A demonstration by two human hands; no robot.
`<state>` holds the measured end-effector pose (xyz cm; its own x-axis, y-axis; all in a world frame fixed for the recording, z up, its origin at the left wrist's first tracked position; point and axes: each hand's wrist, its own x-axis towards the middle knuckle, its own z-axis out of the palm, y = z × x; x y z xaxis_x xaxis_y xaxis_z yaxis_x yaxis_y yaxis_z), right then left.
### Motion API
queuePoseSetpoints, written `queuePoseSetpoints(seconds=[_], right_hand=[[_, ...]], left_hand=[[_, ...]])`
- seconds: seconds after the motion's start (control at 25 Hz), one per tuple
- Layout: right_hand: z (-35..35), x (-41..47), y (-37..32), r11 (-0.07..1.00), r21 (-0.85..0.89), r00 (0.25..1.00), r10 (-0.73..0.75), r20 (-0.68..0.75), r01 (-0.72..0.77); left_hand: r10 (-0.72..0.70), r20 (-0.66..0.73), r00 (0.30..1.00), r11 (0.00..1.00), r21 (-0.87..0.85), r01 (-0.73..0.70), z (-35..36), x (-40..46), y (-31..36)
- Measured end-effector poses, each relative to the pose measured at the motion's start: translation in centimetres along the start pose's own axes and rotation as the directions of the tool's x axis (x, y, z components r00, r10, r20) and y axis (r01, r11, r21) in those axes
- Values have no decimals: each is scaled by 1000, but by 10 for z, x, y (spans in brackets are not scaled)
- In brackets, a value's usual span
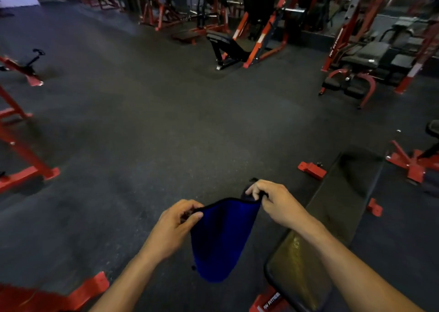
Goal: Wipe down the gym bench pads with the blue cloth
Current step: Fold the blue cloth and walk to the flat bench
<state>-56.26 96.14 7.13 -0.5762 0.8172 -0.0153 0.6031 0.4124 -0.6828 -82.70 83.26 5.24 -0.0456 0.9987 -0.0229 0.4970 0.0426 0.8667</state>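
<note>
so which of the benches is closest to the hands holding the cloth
The flat black bench right beside the right hand, passing under that forearm. The other padded benches stand far across the floor by the red racks.

Head view, forward and downward.

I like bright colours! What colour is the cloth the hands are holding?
Deep blue with a dark edge. The cloth shows best in the head view.

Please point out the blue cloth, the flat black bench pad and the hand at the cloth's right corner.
Blue cloth (221,235): head view, middle of the hanging fabric.
Flat black bench pad (344,193): head view, bare top surface.
Right hand (273,200): head view, back of the hand.
</note>
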Motion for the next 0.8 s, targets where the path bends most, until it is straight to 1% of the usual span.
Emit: queuePoseSetpoints(seconds=[0.08,0.16,0.24,0.32,0.36,0.4,0.52,0.64,0.68,0.72,0.8], right_hand=[[-9,12,-10,998,-17,992,-62,109,64],[-19,22,-22,996,-16,982,-86,170,90],[-28,30,-34,995,-15,980,-90,179,95],[-37,37,-44,997,-6,984,-71,160,73],[-42,41,-48,998,-1,988,-57,145,58],[-45,44,-51,999,0,991,-45,125,45],[-57,51,-64,1000,-10,1000,15,23,-15],[-65,51,-81,998,13,998,62,-29,-62],[-69,50,-87,996,20,995,87,-41,-86],[-73,50,-91,994,32,992,108,-60,-106],[-81,48,-98,987,66,982,152,-115,-145]], left_hand=[[68,36,997,998,-2,-68,-6,25,-6],[128,148,981,990,32,-134,-12,56,-8],[180,234,956,982,16,-188,-18,87,-3],[242,275,931,970,-89,-226,-22,117,4],[255,305,918,965,-144,-220,-23,130,8],[258,355,899,960,-199,-196,-23,140,12],[281,520,807,937,-331,-113,-21,170,23],[334,576,746,892,-450,-51,-18,193,35],[343,602,721,872,-489,-7,-18,199,41],[353,637,685,850,-525,50,-19,204,47],[389,708,590,821,-556,126,-19,215,61]])
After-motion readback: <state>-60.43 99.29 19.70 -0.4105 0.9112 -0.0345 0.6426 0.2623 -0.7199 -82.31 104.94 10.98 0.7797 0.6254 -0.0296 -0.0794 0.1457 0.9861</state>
